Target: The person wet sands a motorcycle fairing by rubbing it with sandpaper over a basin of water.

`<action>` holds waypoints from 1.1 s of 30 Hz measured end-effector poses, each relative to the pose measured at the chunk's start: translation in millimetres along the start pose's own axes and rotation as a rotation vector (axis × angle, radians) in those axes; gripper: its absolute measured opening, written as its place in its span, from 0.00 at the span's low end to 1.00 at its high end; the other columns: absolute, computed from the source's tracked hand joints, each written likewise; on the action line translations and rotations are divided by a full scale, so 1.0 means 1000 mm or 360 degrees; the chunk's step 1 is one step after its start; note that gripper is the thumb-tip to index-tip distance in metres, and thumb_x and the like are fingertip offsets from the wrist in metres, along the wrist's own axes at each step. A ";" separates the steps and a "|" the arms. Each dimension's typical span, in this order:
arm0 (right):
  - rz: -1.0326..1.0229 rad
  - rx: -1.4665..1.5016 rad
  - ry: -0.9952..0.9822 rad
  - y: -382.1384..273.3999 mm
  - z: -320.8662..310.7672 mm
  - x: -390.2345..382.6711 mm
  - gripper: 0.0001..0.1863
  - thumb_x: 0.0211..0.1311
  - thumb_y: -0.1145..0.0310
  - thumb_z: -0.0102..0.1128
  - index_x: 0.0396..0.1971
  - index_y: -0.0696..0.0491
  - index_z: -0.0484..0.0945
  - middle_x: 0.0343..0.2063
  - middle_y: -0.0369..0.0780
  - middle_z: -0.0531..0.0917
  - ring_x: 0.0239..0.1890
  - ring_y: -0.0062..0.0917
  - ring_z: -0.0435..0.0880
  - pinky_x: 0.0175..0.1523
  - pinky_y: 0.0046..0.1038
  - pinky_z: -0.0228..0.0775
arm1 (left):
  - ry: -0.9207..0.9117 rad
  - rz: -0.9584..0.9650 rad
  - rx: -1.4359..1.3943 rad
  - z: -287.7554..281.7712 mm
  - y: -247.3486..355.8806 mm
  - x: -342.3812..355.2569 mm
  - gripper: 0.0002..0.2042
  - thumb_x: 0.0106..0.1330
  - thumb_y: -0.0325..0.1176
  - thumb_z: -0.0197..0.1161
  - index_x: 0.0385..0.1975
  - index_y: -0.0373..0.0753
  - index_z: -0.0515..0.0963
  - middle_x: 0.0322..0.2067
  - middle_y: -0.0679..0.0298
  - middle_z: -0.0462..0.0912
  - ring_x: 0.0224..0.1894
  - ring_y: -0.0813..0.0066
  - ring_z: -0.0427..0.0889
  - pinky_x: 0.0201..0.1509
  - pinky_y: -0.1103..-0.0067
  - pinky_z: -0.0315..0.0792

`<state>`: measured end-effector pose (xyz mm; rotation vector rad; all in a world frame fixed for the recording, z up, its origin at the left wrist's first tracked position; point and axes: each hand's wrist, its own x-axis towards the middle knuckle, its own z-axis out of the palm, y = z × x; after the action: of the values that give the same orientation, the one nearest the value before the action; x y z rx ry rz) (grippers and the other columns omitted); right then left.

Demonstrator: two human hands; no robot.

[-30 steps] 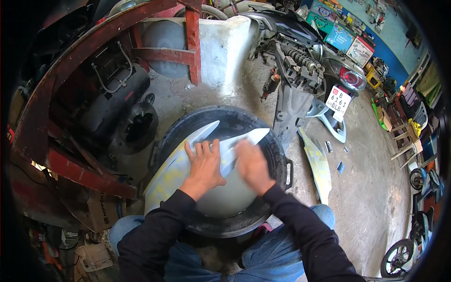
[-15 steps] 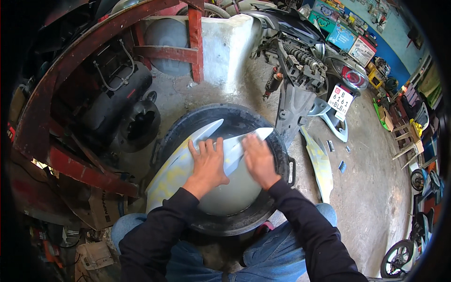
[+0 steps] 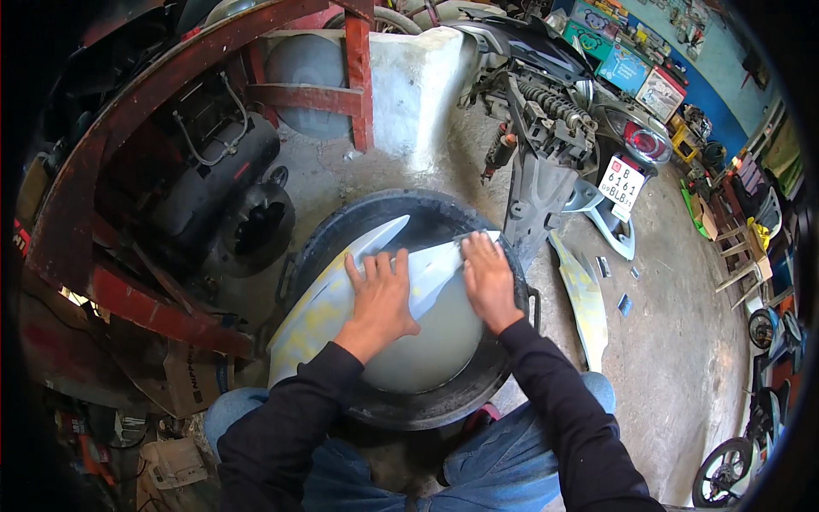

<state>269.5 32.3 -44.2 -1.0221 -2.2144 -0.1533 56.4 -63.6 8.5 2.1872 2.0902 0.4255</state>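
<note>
A motorcycle body panel (image 3: 320, 320), whitish grey with yellow patches and two pointed ends, lies slanting across a round black tub (image 3: 418, 418). Cloudy water (image 3: 426, 346) fills the tub's lower part. Pressed on the panel near where its points split, my left hand (image 3: 380, 299) has its fingers and thumb spread. My right hand (image 3: 489, 282) lies flat over the right-hand point, fingers stretched out; its palm side is hidden, so I cannot see whether anything is beneath it.
Right of the tub, another yellow-patched panel (image 3: 582, 299) lies on the floor near small blue packets (image 3: 624, 305). A partly stripped motorcycle (image 3: 546, 145) stands ahead. To the left are a red wooden frame (image 3: 171, 316) and an air compressor tank (image 3: 217, 166).
My right hand has slid outward to the right along the panel's point, uncovering more of its surface. My left hand stays in place on the panel.
</note>
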 end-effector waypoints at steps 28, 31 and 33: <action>-0.0284 0.0090 -0.0145 -0.044 0.012 -0.037 0.25 0.66 0.75 0.57 0.63 0.61 0.75 0.65 0.54 0.76 0.71 0.49 0.71 0.75 0.49 0.59 | -0.0068 -0.0014 0.0069 0.004 -0.005 -0.008 0.60 0.28 0.43 0.87 0.68 0.32 0.62 0.57 0.48 0.72 0.64 0.46 0.68 0.74 0.34 0.43; -0.0138 0.0073 -0.0127 -0.020 0.007 -0.020 0.23 0.67 0.75 0.56 0.62 0.61 0.77 0.64 0.53 0.77 0.71 0.50 0.71 0.74 0.50 0.59 | -0.0071 -0.0001 0.0054 0.001 -0.004 -0.004 0.60 0.27 0.43 0.87 0.68 0.32 0.62 0.57 0.48 0.72 0.64 0.46 0.68 0.75 0.34 0.43; 0.0059 -0.0006 -0.0157 -0.011 -0.007 -0.007 0.23 0.66 0.75 0.56 0.62 0.61 0.77 0.65 0.53 0.76 0.71 0.51 0.71 0.73 0.51 0.61 | -0.0076 0.0003 0.0036 0.002 -0.001 -0.006 0.60 0.27 0.43 0.87 0.68 0.32 0.62 0.57 0.48 0.72 0.64 0.45 0.68 0.75 0.34 0.43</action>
<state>268.6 17.5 -41.4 -1.0934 -2.2826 -0.0926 55.5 -69.1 5.9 2.1893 2.0785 0.3483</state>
